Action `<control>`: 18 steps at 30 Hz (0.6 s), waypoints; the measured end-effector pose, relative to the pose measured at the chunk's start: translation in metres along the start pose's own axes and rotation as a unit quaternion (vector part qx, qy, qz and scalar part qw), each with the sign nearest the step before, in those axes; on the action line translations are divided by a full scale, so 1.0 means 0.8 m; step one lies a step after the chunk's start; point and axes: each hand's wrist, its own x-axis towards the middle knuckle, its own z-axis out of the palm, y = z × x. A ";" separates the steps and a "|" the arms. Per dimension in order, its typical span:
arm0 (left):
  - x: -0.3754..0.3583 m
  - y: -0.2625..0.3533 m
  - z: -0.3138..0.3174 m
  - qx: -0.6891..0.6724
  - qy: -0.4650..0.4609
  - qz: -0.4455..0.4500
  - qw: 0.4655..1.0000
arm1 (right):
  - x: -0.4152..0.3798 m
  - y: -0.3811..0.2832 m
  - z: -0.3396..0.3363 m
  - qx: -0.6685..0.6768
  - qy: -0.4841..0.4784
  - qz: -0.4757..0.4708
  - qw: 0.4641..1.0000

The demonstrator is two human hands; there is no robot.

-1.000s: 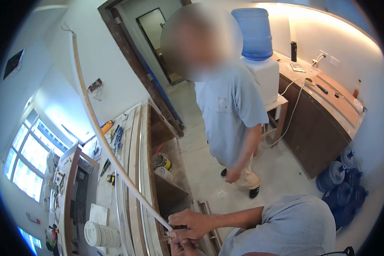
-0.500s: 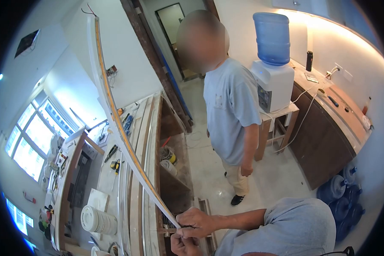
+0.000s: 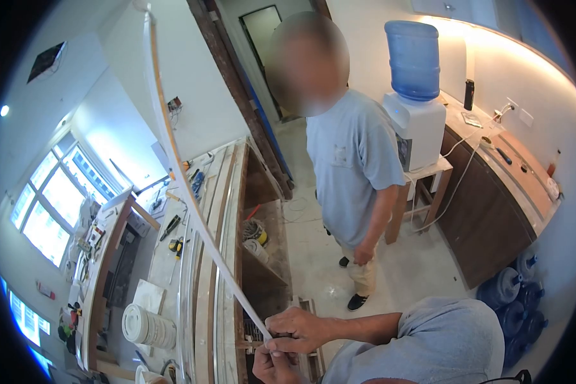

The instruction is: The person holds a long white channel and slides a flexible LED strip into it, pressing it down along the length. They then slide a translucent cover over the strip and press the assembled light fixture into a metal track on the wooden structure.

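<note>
A long, thin LED strip light [image 3: 206, 240] in a white channel rises in a curve from my hands to the upper left. Mostly its white side shows, with some yellow along the upper length. My right hand [image 3: 304, 329] is closed around the strip's near end, fingers pinched. Just below it, my left hand [image 3: 276, 366] is closed too, thumb and fingers pressed at the same end. The very tip is hidden by my fingers.
Left of the strip lies a workbench [image 3: 201, 281] with long strips, pliers [image 3: 170, 227], a tape measure [image 3: 175, 247] and a white bucket [image 3: 148, 326]. A person [image 3: 352, 166] stands ahead. Behind are a water dispenser [image 3: 422, 131] and blue bottles [image 3: 499, 288].
The LED strip has turned about its length, so its yellow face shows less and its white side more. The wires at its far end no longer show. The person ahead has shifted slightly.
</note>
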 end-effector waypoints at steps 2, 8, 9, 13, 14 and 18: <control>0.001 -0.011 -0.003 0.010 0.004 0.008 1.000 | -0.002 0.002 -0.001 -0.023 0.002 -0.011 1.000; -0.001 -0.003 0.008 0.034 0.011 0.030 0.999 | 0.000 0.006 -0.007 -0.048 -0.008 -0.035 0.998; -0.001 -0.001 0.008 0.061 0.014 0.043 0.997 | 0.003 0.004 -0.008 -0.037 -0.017 -0.032 0.999; 0.009 -0.030 -0.004 0.146 0.043 0.108 0.982 | 0.019 -0.012 -0.015 -0.021 0.030 -0.018 0.999; 0.010 -0.028 -0.003 0.140 0.025 0.112 0.984 | 0.021 -0.013 -0.017 -0.033 0.029 -0.022 0.999; 0.018 -0.007 0.009 0.082 0.003 0.081 0.993 | 0.015 -0.013 -0.015 -0.036 0.013 -0.008 0.999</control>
